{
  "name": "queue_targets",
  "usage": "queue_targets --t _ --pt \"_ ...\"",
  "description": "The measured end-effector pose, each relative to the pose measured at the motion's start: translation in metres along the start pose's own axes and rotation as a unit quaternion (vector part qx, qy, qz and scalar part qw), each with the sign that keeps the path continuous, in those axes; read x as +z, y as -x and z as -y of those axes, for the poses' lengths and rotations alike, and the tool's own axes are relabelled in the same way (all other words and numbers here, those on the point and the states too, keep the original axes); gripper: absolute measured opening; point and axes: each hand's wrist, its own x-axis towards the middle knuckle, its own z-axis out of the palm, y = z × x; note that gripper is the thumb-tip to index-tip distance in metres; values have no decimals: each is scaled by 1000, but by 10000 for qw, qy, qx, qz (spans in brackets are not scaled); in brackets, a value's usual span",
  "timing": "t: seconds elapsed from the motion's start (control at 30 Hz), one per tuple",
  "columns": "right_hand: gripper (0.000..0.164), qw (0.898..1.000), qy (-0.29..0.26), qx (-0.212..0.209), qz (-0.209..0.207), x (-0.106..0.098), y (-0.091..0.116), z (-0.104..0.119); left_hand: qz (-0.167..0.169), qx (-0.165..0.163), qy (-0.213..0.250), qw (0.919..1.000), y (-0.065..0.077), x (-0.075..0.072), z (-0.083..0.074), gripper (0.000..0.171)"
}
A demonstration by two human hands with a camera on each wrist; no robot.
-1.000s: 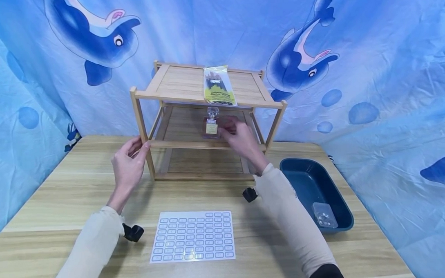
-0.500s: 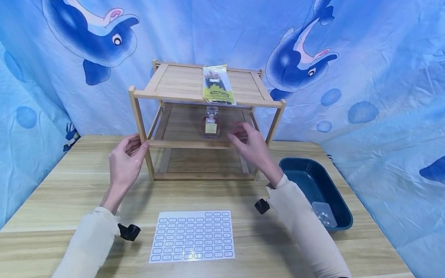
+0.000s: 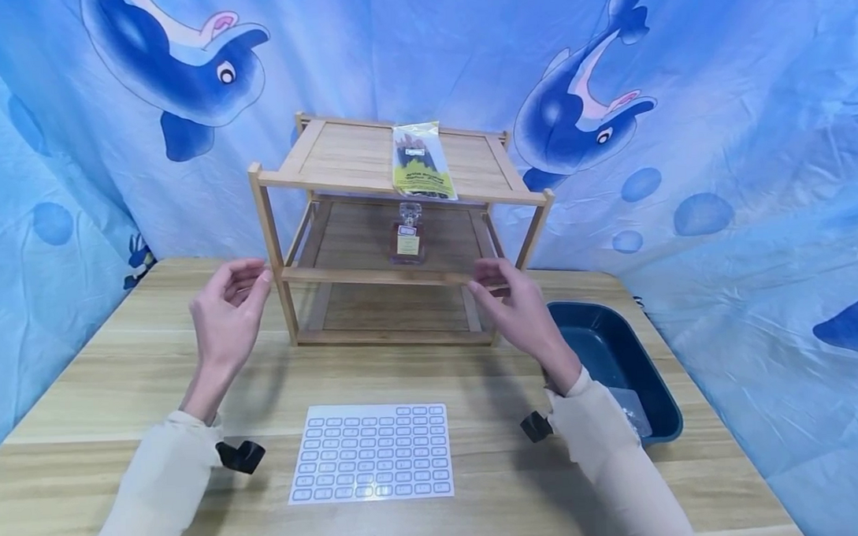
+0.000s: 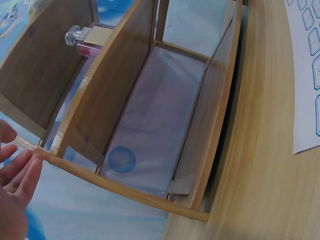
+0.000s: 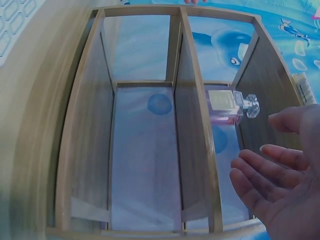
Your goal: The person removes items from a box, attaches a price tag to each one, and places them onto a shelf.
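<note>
A pink perfume bottle (image 3: 407,239) with a clear faceted stopper stands upright on the middle shelf of a wooden rack (image 3: 372,278). My right hand (image 3: 514,306) is in front of the rack's right post, fingers loosely bent, holding nothing. The right wrist view shows that hand (image 5: 280,175) apart from the bottle (image 5: 225,106). Beside the left front post is my left hand (image 3: 228,310), its fingers relaxed. Its fingertips (image 4: 31,172) come right up to the post in the left wrist view. On the rack's top lies a flat yellow-and-clear packet of brushes (image 3: 421,164).
A white sheet (image 3: 370,453) printed with rows of small boxes lies on the wooden table (image 3: 155,341) in front of the rack. To the right is a dark blue basin (image 3: 664,406) with a clear small box (image 3: 631,411) inside. A dolphin-print curtain (image 3: 436,55) hangs behind.
My right hand has let go of the perfume bottle and drawn back to the right, out of the shelf. My left hand has eased off the rack's left post, slightly leftward.
</note>
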Motion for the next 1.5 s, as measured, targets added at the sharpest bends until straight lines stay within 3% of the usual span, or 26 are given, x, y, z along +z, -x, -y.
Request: queue_targets --t 0.17,0.3,0.47,0.63,0.77,1.13,1.5 --pt "35 9998 181 -56 -48 -5 12 -9 344 174 95 9992 7 0 -6 20" --pt "34 9997 221 8 -88 -10 22 -15 1075 219 7 9940 13 3 -9 23" --pt "34 9994 290 145 -93 -18 34 -23 2217 185 -428 9740 21 10 -12 29" --pt "33 9987 440 209 -115 -26 46 -32 2910 -41 -350 9561 29 22 -12 35" --pt "35 9978 579 282 -152 -33 57 -39 3153 -152 -244 9486 37 33 -11 36" --pt "31 9956 798 437 -210 -49 80 -58 3334 -25 159 9427 59 63 -8 31" --pt "34 9920 989 728 -289 -63 104 -72 3744 -412 444 9253 80 84 -10 31"
